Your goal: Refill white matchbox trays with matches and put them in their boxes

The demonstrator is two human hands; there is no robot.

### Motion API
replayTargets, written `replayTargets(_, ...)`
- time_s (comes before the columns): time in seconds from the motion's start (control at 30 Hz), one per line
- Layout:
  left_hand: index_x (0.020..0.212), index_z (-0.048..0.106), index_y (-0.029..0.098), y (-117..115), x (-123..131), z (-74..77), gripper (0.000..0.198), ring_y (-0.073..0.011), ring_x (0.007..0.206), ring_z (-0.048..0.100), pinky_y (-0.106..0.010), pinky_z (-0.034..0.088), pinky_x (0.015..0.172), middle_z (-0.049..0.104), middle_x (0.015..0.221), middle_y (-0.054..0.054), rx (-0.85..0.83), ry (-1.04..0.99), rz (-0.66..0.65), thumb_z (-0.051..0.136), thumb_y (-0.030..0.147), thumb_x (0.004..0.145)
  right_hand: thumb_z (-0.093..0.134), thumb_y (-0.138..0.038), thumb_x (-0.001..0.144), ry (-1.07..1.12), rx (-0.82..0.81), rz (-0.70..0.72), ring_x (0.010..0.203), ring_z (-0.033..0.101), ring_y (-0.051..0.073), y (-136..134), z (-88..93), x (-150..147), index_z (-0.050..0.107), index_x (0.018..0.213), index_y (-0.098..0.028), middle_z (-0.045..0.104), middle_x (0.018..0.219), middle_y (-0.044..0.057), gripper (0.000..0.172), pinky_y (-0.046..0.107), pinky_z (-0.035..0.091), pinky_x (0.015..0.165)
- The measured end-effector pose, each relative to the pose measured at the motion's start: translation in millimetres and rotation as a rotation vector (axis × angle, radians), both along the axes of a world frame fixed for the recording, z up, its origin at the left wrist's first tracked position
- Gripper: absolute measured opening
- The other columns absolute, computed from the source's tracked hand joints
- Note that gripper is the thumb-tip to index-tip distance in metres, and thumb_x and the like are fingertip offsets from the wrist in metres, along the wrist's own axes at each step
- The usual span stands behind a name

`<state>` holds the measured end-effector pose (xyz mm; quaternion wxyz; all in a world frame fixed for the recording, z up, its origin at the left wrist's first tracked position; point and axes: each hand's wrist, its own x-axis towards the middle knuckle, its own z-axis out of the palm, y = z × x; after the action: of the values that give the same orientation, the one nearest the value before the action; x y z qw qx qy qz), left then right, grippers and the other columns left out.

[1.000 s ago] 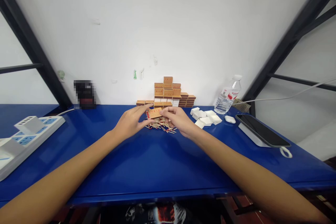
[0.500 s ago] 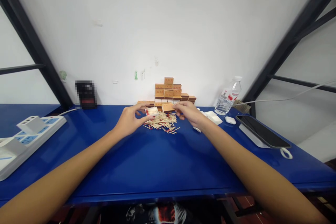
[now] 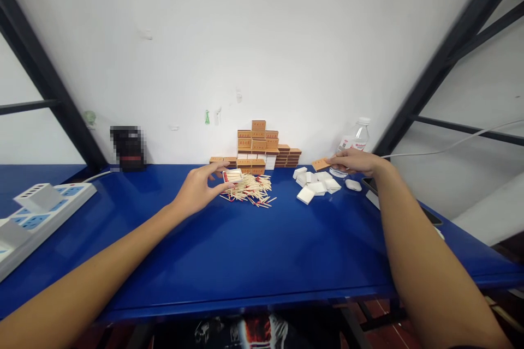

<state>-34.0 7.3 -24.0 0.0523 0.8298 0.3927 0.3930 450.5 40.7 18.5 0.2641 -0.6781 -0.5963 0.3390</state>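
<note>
My left hand (image 3: 202,185) is closed on a white matchbox tray (image 3: 233,176) with red-tipped matches in it, held at the left of the match pile. Loose matches (image 3: 251,190) lie heaped on the blue table just right of that hand. My right hand (image 3: 355,161) pinches an orange matchbox sleeve (image 3: 320,164) by its right end, above and behind several white matchbox trays (image 3: 317,187). Against the wall stands a stepped stack of orange matchboxes (image 3: 258,144), with a few white pieces low in it.
Behind my right hand is a clear water bottle (image 3: 360,133). A white earphone case (image 3: 353,185) and a phone (image 3: 432,217), partly hidden by my forearm, lie at the right. On the left are a white power strip (image 3: 53,212) and a blurred dark box (image 3: 128,147).
My right hand has moved right with the matchbox sleeve, from over the match pile to beside the bottle, uncovering the white trays. My left hand keeps the filled tray in nearly the same place.
</note>
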Motion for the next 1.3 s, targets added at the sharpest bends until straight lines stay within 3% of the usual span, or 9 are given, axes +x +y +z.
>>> replayTargets(0.13, 0.136, 0.063, 0.027, 0.8, -0.6, -1.1, 0.056, -0.0221, 0.09, 0.072, -0.039, 0.059, 0.083, 0.077, 0.117, -0.006, -0.011, 0.03, 0.008, 0.076, 0.049, 0.087, 0.084, -0.048, 0.077, 0.002, 0.01, -0.071, 0.051, 0.038, 0.009, 4.6, -7.5, 4.8, 0.061, 0.065, -0.017, 0.05, 0.059, 0.0, 0.041, 0.023, 0.027, 0.043)
replayTargets(0.27, 0.135, 0.063, 0.026, 0.9, -0.4, -1.0, 0.054, -0.0222, 0.09, 0.072, -0.039, 0.059, 0.084, 0.076, 0.119, -0.006, 0.015, 0.048, 0.017, 0.075, 0.049, 0.088, 0.078, -0.042, 0.085, 0.091, 0.17, -0.261, 0.051, 0.04, 0.009, 21.0, -11.5, -19.0, 0.061, 0.07, -0.016, 0.053, 0.061, 0.001, 0.034, 0.023, 0.028, 0.041)
replayTargets(0.4, 0.136, 0.062, 0.026, 1.6, -0.5, -1.7, 0.054, -0.0217, 0.09, 0.072, -0.039, 0.059, 0.083, 0.076, 0.119, -0.006, 0.049, 0.038, -0.006, 0.075, 0.047, 0.088, 0.073, -0.039, 0.09, 0.215, 0.245, -0.274, 0.052, 0.041, 0.01, 47.8, -6.2, -48.2, 0.06, 0.075, -0.017, 0.057, 0.065, 0.003, 0.029, 0.024, 0.028, 0.041)
replayTargets(0.6, 0.138, 0.06, 0.027, 0.8, -1.7, -1.1, 0.056, -0.0228, 0.097, 0.072, -0.039, 0.059, 0.085, 0.076, 0.12, -0.007, 0.069, 0.042, -0.035, 0.076, 0.046, 0.088, 0.083, -0.041, 0.081, 0.101, 0.18, -0.286, 0.047, 0.036, 0.009, 75.6, -6.5, -74.6, 0.058, 0.063, -0.017, 0.051, 0.054, 0.0, 0.039, 0.025, 0.024, 0.041)
replayTargets(0.77, 0.139, 0.059, 0.028, 1.0, -3.5, -0.8, 0.057, -0.0237, 0.1, 0.072, -0.042, 0.058, 0.092, 0.075, 0.12, -0.007, 0.085, 0.057, -0.02, 0.077, 0.046, 0.088, 0.081, -0.051, 0.081, -0.041, 0.266, -0.32, 0.056, 0.048, 0.014, 74.5, -17.7, -76.7, 0.059, 0.063, -0.018, 0.055, 0.06, 0.004, 0.044, 0.029, 0.035, 0.049)
replayTargets(0.93, 0.141, 0.057, 0.027, 2.3, -2.1, -3.2, 0.058, -0.0225, 0.094, 0.072, -0.041, 0.06, 0.086, 0.076, 0.119, -0.006, 0.045, 0.054, -0.033, 0.075, 0.045, 0.089, 0.073, -0.046, 0.089, -0.216, 0.52, -0.372, 0.077, 0.06, 0.023, 53.3, -6.7, -93.7, 0.062, 0.071, -0.018, 0.062, 0.074, 0.011, 0.035, 0.032, 0.043, 0.061)
replayTargets(1.03, 0.14, 0.058, 0.026, -0.2, 2.5, -3.6, 0.058, -0.0221, 0.092, 0.072, -0.04, 0.06, 0.086, 0.076, 0.117, -0.006, 0.035, 0.048, -0.062, 0.075, 0.047, 0.089, 0.068, -0.041, 0.093, -0.026, 0.559, -0.078, 0.071, 0.058, 0.018, 22.2, -2.3, -137.1, 0.069, 0.076, -0.017, 0.068, 0.079, 0.01, 0.029, 0.03, 0.042, 0.061)
replayTargets(1.13, 0.14, 0.059, 0.026, -3.7, 7.5, -2.7, 0.058, -0.0231, 0.098, 0.072, -0.04, 0.059, 0.089, 0.075, 0.12, -0.007, 0.036, 0.051, -0.125, 0.075, 0.048, 0.089, 0.062, -0.054, 0.095, 0.213, 0.284, 0.315, 0.054, 0.045, 0.011, -14.3, -5.9, -189.2, 0.075, 0.085, -0.019, 0.068, 0.077, 0.005, 0.038, 0.028, 0.031, 0.048)
replayTargets(1.3, 0.141, 0.058, 0.026, -6.7, 11.1, -0.4, 0.059, -0.0233, 0.101, 0.072, -0.04, 0.059, 0.09, 0.075, 0.122, -0.007, 0.02, 0.05, -0.153, 0.075, 0.048, 0.089, 0.071, -0.061, 0.087, 0.279, 0.158, 0.472, 0.048, 0.036, 0.009, -41.3, -15.5, -232.1, 0.068, 0.065, -0.019, 0.057, 0.057, 0.001, 0.047, 0.026, 0.023, 0.044)
